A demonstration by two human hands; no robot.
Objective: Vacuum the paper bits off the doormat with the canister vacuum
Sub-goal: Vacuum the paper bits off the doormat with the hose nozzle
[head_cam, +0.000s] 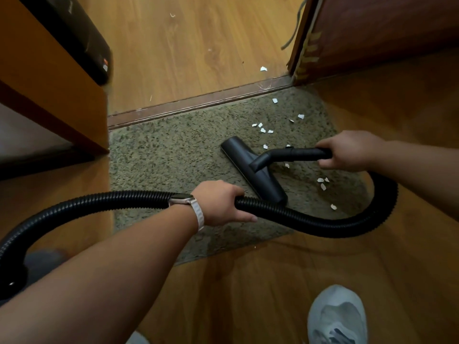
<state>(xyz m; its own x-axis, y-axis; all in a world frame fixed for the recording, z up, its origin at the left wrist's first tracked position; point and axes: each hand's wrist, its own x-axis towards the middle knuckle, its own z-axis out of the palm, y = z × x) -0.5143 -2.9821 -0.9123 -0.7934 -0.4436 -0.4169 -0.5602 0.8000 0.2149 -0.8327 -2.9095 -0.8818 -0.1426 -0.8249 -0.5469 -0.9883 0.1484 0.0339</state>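
The left hand (218,202) is gripping the black ribbed hose (99,199) from above, with its fingers curled round it. It is just beside the near end of the floor nozzle (238,150). The right hand (347,150) is gripping the stiff black tube (298,153), with its fingers wrapped round it. The tube is joining the nozzle at its middle.

The nozzle is lying flat on the shaggy green-brown doormat (169,155), near the mat's middle. It is slanting from far left to near right. Between the 2 hands the hose is making a big loop out to the right. On the left it is running down to the dark gray vacuum body (42,264), which is looking blurry in the lower left corner.

Small white paper bits (263,130) are lying on the right half of the mat, mostly to the right of the nozzle. Some are lying close to the brown threshold strip (188,105). 1 more bit (263,68) is lying on the wood floor (248,281) past the strip, near the bottom corner of the door (372,33).

A watch (181,197) with a white strap is sitting on the left wrist. A gray shoe (337,316) is standing on the wood floor at the bottom right.
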